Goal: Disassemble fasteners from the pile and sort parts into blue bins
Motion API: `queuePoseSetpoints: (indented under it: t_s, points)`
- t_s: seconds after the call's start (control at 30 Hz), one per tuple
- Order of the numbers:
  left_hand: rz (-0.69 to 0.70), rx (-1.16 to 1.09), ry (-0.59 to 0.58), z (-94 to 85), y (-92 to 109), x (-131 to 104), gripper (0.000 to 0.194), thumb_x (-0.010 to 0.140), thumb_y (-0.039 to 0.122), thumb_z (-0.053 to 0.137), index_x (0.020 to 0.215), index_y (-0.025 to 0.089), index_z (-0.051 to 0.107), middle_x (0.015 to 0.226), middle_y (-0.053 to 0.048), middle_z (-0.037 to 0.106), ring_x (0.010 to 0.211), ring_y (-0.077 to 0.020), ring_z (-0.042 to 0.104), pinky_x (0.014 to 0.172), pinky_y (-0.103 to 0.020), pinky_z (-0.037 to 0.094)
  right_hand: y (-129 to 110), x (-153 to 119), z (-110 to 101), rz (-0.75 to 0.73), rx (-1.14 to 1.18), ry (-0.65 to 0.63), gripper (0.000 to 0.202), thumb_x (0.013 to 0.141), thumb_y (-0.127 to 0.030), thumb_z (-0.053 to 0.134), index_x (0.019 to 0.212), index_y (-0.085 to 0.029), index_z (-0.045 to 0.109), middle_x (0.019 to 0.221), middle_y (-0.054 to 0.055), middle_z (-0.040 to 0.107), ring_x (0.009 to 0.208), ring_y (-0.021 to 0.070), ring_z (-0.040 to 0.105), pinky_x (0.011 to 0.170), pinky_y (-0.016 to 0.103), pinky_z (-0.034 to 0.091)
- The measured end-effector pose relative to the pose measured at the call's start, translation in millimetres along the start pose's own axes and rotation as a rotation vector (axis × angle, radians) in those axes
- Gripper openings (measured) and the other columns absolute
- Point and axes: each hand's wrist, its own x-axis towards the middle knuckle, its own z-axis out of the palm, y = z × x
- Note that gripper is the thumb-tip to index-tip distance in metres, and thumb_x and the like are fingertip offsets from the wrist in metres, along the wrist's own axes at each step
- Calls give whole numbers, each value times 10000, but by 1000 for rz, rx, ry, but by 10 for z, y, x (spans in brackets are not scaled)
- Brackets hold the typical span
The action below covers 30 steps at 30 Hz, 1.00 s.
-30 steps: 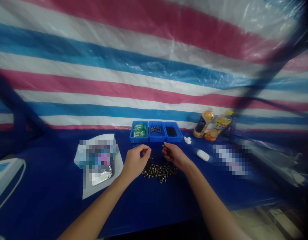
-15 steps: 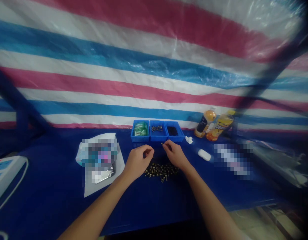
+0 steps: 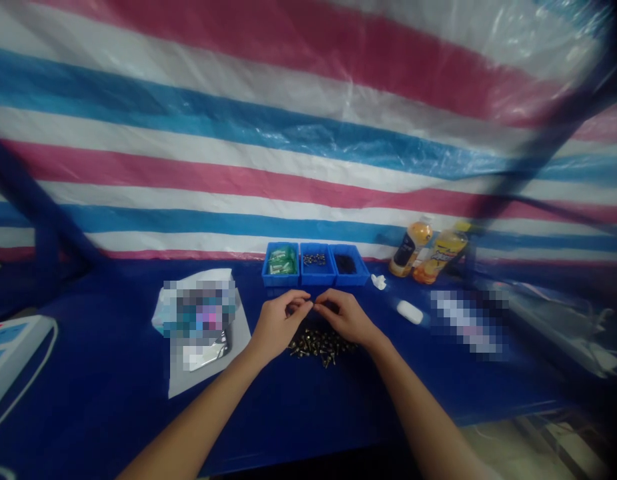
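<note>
My left hand (image 3: 283,321) and my right hand (image 3: 347,315) meet fingertip to fingertip above the blue table. Both are closed in a pinch, and whatever lies between the fingertips is too small to make out. Just below them spreads a pile of small brass-and-dark metal pieces (image 3: 322,347), which look like screws. Beyond the hands stand three blue bins in a row. The left bin (image 3: 281,282) holds green packets, the middle bin (image 3: 318,277) small metal pieces, and the right bin (image 3: 358,279) small black parts.
Right of the bins lie a crumpled tissue (image 3: 379,282) and a white oval case (image 3: 409,312). Two drink bottles, one dark-labelled (image 3: 411,250) and one yellow (image 3: 441,255), stand behind. A white sheet (image 3: 242,327) with a package sits left; a power strip (image 3: 18,353) is at the far left.
My right hand has moved left, and its fingertips now meet those of my left hand. The small piece that showed at its fingertips is now hidden.
</note>
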Motion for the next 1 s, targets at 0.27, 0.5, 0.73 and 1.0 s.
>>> queuePoseSetpoints:
  t_s: [0.27,0.5,0.73,1.0]
  points:
    - [-4,-36,-24,-3,-15,10,132,858,302,591,908,208,671,838,-6,710,758,-160,664,687,-271,510,-23,2,24,19,29,13,173,887,-336,574,940,-226,697,869,43,677,728,166,572,663,286,401]
    - [-84,-75,25,-13,-3,18,203,854,359,588,953,201,668,876,-22,712,799,-178,662,731,-282,502,6,-4,39,113,41,-8,231,915,-354,507,881,-193,668,766,9,642,666,138,529,621,254,380]
    - [-154,-78,57,-53,-12,41,252,864,407,559,913,190,678,868,-26,708,815,-196,647,772,-303,482,202,43,60,347,225,121,355,891,-489,491,856,-167,635,649,-17,551,526,110,487,510,235,365]
    - [-153,-35,67,-47,-22,48,235,863,392,553,884,197,682,855,-14,707,806,-187,643,766,-299,470,250,7,28,315,-50,71,295,852,-404,581,1032,-193,681,699,12,652,643,154,579,624,271,433]
